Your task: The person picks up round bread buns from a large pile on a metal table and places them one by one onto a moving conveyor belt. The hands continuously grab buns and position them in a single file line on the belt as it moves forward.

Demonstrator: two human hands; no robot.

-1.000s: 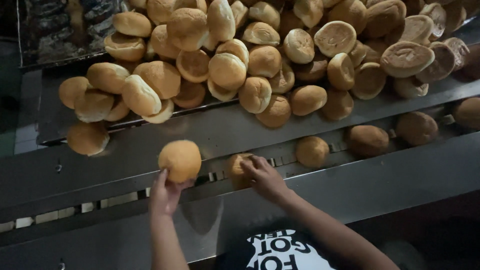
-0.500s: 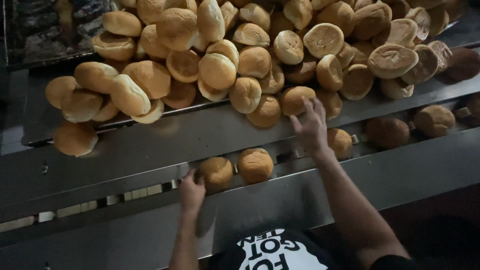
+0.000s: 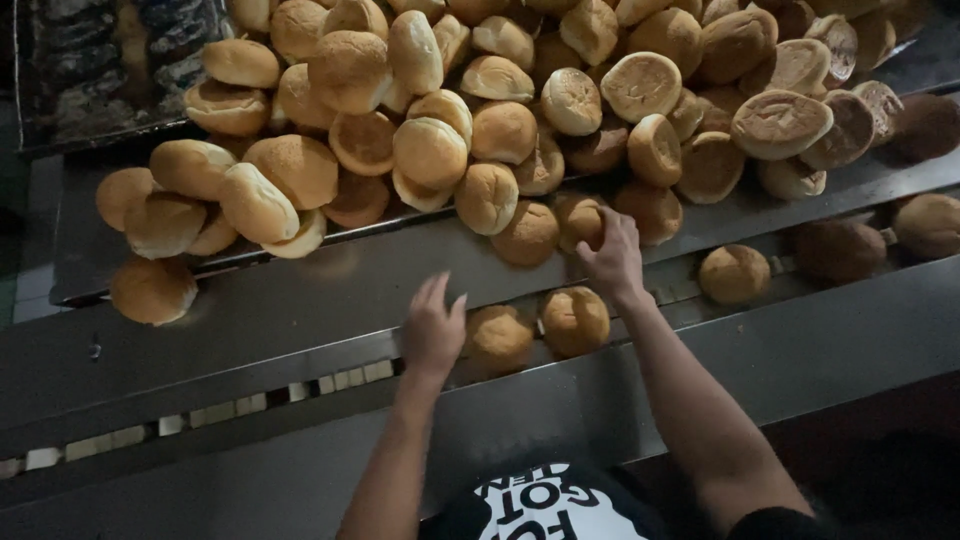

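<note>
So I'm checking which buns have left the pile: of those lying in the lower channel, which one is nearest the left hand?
The bun just right of the left hand, first in the channel. Its neighbour lies further right, below the right hand.

A dark shirt [image 3: 560, 505] at the bottom edge carries large white block lettering, seen upside down. At the top left corner sits a dark crate [image 3: 110, 65] holding dim, shiny wrapped packs, too blurred to tell apart.

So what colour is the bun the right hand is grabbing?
Golden brown bun, gripped by the right hand; shown in the head view.
</note>
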